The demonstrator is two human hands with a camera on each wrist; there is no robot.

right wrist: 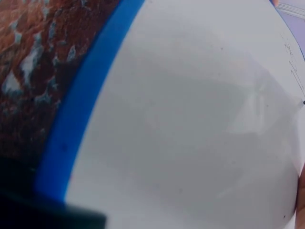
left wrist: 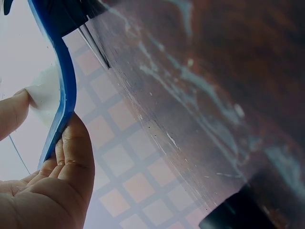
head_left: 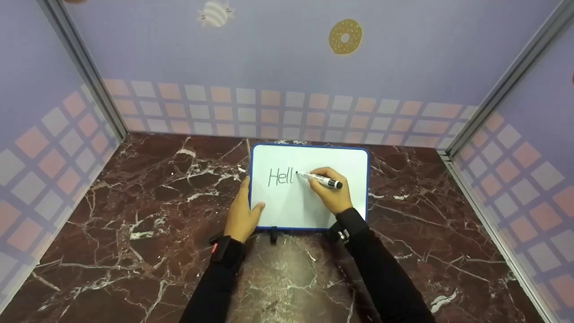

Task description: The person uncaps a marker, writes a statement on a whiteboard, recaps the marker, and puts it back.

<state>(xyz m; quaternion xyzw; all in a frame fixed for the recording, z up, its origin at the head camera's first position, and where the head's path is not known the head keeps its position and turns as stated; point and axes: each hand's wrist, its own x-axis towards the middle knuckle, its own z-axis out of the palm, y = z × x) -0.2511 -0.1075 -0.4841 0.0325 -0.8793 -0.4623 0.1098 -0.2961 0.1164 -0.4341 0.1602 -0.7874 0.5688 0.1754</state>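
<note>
A whiteboard (head_left: 287, 211) with a blue frame stands over the marble tabletop, "Hell" written on it in black. My left hand (head_left: 242, 217) grips its left edge, the thumb on the white face. In the left wrist view, the curled fingers (left wrist: 78, 152) reach round behind the blue rim (left wrist: 69, 90). Between thumb and fingers of my right hand (head_left: 334, 193) is a black-and-white marker (head_left: 331, 182), its dark tip right at the board, just right of the last letter. Only a sliver of the right hand (right wrist: 300, 200) shows in the right wrist view.
Dark red marble tabletop (head_left: 170, 224) with white veins spreads on both sides of the board. Purple panels with pink and white squares (head_left: 269, 114) enclose the back and sides. A small black piece (head_left: 273, 235) juts from the board's lower edge.
</note>
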